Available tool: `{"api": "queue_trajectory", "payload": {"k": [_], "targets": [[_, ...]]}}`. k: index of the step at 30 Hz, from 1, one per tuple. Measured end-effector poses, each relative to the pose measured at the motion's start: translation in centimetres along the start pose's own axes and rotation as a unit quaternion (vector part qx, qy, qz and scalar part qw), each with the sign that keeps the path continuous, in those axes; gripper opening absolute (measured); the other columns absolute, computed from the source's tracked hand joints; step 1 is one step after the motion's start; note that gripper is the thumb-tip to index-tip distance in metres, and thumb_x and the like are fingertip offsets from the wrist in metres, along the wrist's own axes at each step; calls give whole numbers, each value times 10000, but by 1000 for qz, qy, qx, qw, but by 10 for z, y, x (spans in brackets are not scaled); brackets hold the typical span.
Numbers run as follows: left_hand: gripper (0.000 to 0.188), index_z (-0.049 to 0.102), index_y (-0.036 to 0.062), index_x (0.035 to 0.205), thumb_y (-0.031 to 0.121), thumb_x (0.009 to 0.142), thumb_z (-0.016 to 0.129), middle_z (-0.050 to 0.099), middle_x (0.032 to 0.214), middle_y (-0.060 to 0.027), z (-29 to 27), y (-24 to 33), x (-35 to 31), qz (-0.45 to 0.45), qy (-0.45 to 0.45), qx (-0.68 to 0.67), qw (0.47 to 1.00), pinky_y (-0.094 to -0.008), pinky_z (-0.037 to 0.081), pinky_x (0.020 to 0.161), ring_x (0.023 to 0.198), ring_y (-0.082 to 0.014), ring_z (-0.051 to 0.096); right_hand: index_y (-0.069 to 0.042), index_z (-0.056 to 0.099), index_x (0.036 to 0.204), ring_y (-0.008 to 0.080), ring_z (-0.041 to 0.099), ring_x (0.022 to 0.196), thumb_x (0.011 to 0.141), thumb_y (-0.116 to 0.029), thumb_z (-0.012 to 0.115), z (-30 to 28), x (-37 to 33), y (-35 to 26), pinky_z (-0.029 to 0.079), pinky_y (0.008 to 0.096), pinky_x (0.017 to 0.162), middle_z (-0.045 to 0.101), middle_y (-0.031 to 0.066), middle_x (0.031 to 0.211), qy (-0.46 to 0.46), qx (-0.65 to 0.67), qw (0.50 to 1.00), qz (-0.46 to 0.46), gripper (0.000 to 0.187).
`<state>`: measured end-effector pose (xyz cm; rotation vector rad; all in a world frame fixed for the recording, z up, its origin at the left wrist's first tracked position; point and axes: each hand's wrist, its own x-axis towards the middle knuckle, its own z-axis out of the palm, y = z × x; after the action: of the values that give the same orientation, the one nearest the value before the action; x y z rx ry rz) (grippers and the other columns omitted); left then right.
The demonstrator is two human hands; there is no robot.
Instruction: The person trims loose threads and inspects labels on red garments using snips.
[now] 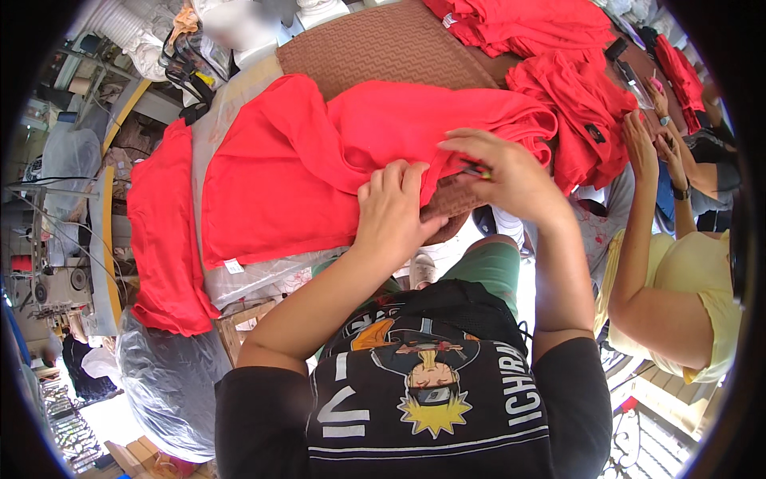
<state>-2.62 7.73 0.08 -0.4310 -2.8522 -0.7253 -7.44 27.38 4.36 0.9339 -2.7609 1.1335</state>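
Note:
A red garment lies spread across the table in front of me, a small white label at its near left corner. My left hand grips the garment's near edge with its fingers bent over the cloth and the thumb lower down. Just to the right, my right hand is curled around a small dark tool with bright-coloured parts, which looks like thread snips. Its blades are mostly hidden by the fingers. Below the two hands, a strip of brown patterned cover shows at the table edge.
Another red piece hangs over the left end. More red garments are heaped at right and far right. A brown cushioned surface lies behind. At right, a co-worker in yellow works at the same table. Sewing machines stand left.

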Motion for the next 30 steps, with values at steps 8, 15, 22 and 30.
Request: {"api": "queue_trajectory", "payload": {"k": [8,15,22,30], "targets": [[325,581,26,996,-89,692,568,605,964,-112,-20,-16,13,67,156,-160,973,-359,474,848,946,-281,597,-18,628,1010,219,619,810,770,-18,695,34,9,-3,494,313,731,625,114,1025,56,125,991,-2,250],[280,559,-32,1191,0,913,538,641,1084,-80,-47,-20,-5,-141,-73,-607,779,-258,490,854,974,-103,613,14,626,874,38,459,702,870,-129,695,31,11,-11,412,220,633,573,-34,732,103,287,950,72,159],[288,573,-29,1192,38,912,583,657,1037,-62,-52,-18,-13,-159,-96,-643,743,-250,493,835,933,-94,623,15,621,849,42,444,670,873,-154,694,27,6,-19,395,215,616,568,-32,715,108,275,951,94,186],[177,617,30,983,175,892,661,604,820,-6,-113,-93,53,-84,308,-519,793,-232,446,635,712,-57,537,-24,650,892,54,500,710,863,-110,691,12,6,-26,391,198,650,598,-31,832,266,204,940,67,100]]}}
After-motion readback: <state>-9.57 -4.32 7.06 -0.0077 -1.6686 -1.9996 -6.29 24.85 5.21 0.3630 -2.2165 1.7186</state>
